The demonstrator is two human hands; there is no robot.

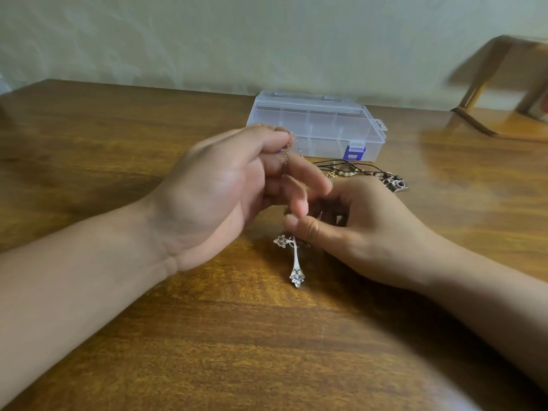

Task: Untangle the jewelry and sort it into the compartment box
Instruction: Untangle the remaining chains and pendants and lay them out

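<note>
Where hands (pixel 296 200) overlap — chain (pixel 287 155) hidden, grip unclear.

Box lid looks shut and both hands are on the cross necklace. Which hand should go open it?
Probably the left hand: it only pinches the chain, right in front of the compartment box. The right hand grips low near the cross pendant, so it can keep the necklace.
</note>
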